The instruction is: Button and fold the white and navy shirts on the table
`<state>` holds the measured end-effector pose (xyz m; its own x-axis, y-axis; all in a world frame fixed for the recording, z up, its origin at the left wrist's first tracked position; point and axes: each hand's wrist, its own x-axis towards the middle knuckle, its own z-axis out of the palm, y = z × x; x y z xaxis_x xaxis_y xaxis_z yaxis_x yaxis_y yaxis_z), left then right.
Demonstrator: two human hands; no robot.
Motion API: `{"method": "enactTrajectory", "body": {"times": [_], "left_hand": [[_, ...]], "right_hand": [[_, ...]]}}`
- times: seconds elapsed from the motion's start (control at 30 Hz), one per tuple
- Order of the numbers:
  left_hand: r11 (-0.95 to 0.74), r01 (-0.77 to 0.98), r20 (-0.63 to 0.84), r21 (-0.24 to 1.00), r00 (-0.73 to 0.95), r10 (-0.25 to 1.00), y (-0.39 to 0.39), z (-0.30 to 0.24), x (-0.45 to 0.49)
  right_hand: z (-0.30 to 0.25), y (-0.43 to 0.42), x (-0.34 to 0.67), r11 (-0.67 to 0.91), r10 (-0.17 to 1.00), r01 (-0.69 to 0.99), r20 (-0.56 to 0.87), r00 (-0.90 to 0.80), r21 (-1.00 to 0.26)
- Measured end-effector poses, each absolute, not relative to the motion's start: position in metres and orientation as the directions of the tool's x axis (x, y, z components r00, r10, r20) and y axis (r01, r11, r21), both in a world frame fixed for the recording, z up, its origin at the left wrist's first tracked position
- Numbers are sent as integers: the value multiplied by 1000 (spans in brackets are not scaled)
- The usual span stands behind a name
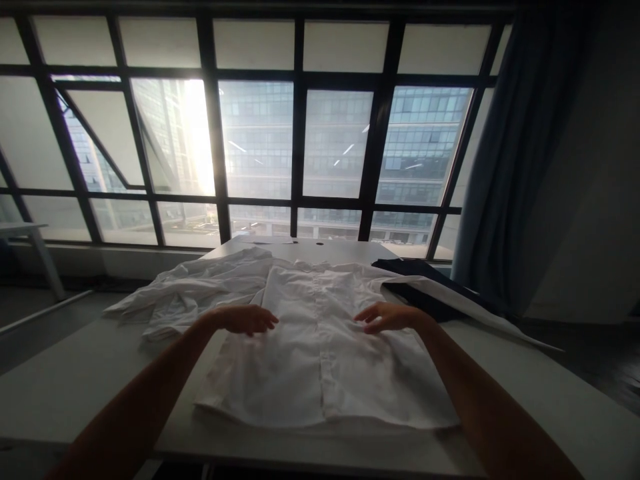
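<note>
A white button-front shirt [300,360] lies spread on the table, front side up, its hem toward me and its collar end toward the window. Over its left side is my left hand [247,319], fingers apart and holding nothing. My right hand [387,316] hovers over or rests lightly on the right side, fingers spread, also without anything in it. Whether the fingertips touch the cloth I cannot tell. One white sleeve [470,303] stretches out to the right across dark cloth.
A rumpled heap of white cloth [200,287] lies to the left of the shirt. Dark navy cloth [425,299] is at the right. The white table [65,380] reaches toward a large framed window [295,133]. A blue curtain [495,200] hangs on the right.
</note>
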<state>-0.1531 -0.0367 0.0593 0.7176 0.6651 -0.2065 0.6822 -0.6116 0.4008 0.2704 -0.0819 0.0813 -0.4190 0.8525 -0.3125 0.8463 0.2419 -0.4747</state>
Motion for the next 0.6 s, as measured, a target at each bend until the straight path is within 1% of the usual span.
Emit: {"method": "enactTrajectory", "body": {"times": [0.03, 0.1, 0.13, 0.17, 0.23, 0.3, 0.37, 0.43, 0.47, 0.5, 0.53, 0.6], "left_hand": [[-612, 693, -110, 380, 692, 714, -31, 56, -154], [-613, 744, 44, 266, 626, 778, -19, 47, -156], [-606, 769, 68, 204, 606, 793, -15, 42, -157], [-597, 787, 54, 157, 597, 801, -12, 37, -158], [-580, 807, -22, 113, 585, 810, -7, 32, -163], [-564, 819, -63, 108, 572, 818, -5, 31, -169], [-545, 826, -77, 144, 558, 826, -2, 34, -174], [-506, 835, -64, 218, 529, 846, 5, 39, -176], [-481, 844, -44, 239, 504, 863, 10, 42, -175], [-459, 859, -1, 229, 471, 882, 16, 45, -174], [-441, 877, 62, 190, 437, 897, 24, 47, -173], [-408, 910, 205, 76, 386, 899, 42, 49, -173]], "right_hand": [[79, -80, 275, 239, 878, 857, -275, -391, -456], [73, -75, 281, 235, 915, 892, -221, -337, -385], [70, -74, 284, 231, 921, 906, -220, -321, -356], [69, -73, 285, 227, 919, 913, -235, -316, -340], [68, -73, 286, 214, 906, 917, -282, -315, -338], [70, -73, 285, 165, 883, 920, -363, -298, -356], [74, -72, 285, 67, 853, 929, -463, -243, -364], [78, -66, 283, -41, 821, 943, -549, -156, -330], [79, -62, 282, -75, 813, 952, -571, -115, -298], [81, -57, 279, -77, 821, 962, -564, -88, -262], [81, -51, 277, -47, 846, 972, -527, -84, -230], [80, -38, 270, 66, 919, 984, -373, -125, -167]]}}
